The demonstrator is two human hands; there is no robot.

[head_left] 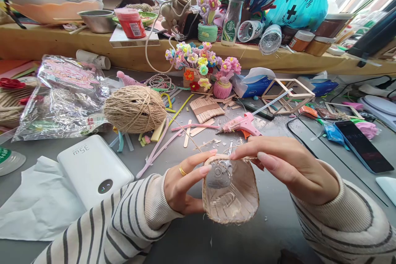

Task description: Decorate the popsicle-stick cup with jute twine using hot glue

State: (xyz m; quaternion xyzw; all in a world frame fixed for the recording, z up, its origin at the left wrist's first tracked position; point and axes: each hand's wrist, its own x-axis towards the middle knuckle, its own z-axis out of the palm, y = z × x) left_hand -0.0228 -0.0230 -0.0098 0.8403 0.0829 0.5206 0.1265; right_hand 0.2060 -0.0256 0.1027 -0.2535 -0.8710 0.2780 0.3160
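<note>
Twine-edged cup (247, 192), btwn both hands (185, 179) (298, 169), pink glue gun (239, 124) nr

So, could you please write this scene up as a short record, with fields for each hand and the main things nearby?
Left hand: holding a twine-edged clear cup by its side
Right hand: fingertips at the cup's upper rim
Cup pose: tilted, opening toward the camera
Twine ball: beyond the left hand
Glue gun: pink, lying beyond the cup
Power bank: white, left side
Phone: right side
</note>
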